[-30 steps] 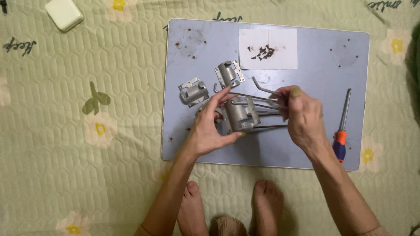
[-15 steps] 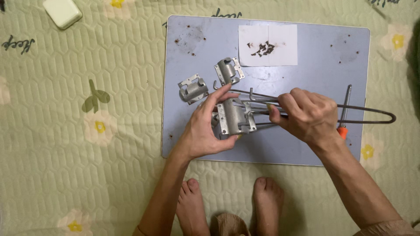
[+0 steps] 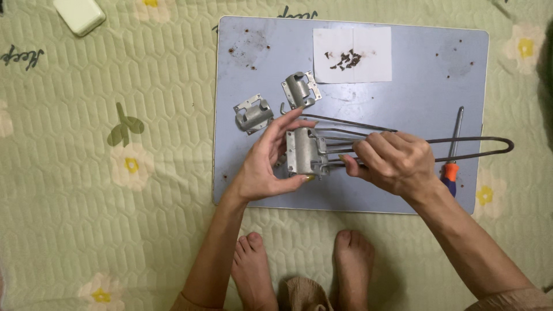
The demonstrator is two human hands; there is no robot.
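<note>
Head cam, only view I've got: left hand cups a grey metal bracket over the blue-grey board, thumb under its lower edge, fingers curled over the top and side, so clamped on it. Right hand is closed round a bundle of bent wire rods just right of the bracket, fingertips pinching the rod ends where they meet it; the rods' looped far end sticks out past the board's right edge over the quilt. Handling, my read: bracket is stamped sheet steel, stiff, light-ish, edges prob sharp, so hold the flat faces, not the flanges. Rods look thin and springy, would flex and twist if held far out; grip close to the bracket end, as now. Bare metal, bit slippery. Elsewhere on the board: two more brackets, one left, one further up, a paper sheet w/ small dark screws, and a screwdriver w/ orange-blue handle at right. A pale green case lies top left on the quilt.
</note>
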